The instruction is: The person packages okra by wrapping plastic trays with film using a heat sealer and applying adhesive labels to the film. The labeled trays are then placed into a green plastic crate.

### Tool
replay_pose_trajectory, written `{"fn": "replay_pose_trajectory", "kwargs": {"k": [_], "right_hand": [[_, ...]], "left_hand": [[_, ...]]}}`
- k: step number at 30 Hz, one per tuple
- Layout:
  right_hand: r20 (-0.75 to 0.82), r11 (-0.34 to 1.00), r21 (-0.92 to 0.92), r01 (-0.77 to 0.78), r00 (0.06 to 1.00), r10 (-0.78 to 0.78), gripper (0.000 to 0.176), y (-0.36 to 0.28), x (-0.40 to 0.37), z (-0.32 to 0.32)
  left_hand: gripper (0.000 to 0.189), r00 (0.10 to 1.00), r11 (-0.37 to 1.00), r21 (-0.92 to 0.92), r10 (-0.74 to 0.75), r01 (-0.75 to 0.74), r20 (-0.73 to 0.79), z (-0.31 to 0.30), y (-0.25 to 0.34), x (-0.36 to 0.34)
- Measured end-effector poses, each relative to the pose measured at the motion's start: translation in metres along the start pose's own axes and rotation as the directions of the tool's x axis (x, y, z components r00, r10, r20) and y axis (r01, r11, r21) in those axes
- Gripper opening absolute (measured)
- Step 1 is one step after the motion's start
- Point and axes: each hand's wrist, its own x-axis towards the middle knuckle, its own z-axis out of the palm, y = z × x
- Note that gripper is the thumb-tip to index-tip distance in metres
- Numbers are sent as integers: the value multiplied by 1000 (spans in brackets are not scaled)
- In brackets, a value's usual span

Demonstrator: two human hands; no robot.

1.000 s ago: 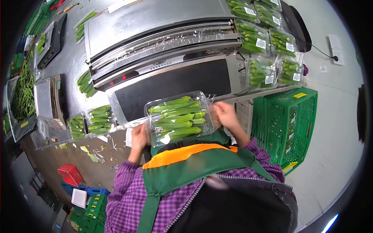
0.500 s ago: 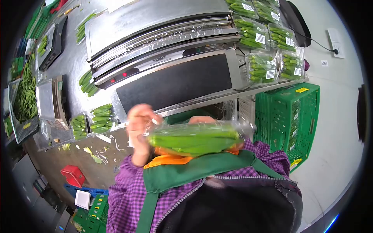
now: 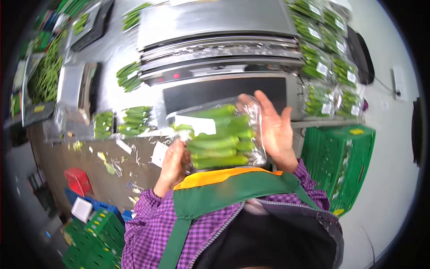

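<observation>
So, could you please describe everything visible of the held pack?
The pack holds long green pods side by side under shiny, clear, creased wrapping, with a white patch, perhaps a label, at upper left. It faces the camera above the apron. The right hand grips its left edge; the left hand is open at its right edge, contact unclear.

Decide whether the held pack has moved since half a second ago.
Yes: the held pack moved up the view and now overlaps the machine's dark panel.

On the surface (image 3: 106, 92), the wrapping machine (image 3: 215, 24) stands between the scale (image 3: 70, 85), toward the left end, and rows of packs (image 3: 316, 63) along the right edge. Crates (image 3: 324, 161) sit below the front right corner.
</observation>
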Motion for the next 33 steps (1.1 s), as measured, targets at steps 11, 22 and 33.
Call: {"fn": "replay_pose_trajectory", "kwargs": {"k": [11, 22, 33], "right_hand": [[-120, 865, -482, -138, 989, 90, 46, 34, 64, -7], [-206, 850, -501, -164, 976, 67, 36, 54, 119, 31], [-133, 669, -739, -83, 991, -24, 27, 37, 165, 68]], "left_hand": [[40, 760, 900, 28, 384, -436, -525, -155, 69, 11], [63, 814, 940, 330, 258, -88, -520, -254, 132, 89], [42, 836, 774, 607, 447, -184, -317, -271, 261, 262]]}}
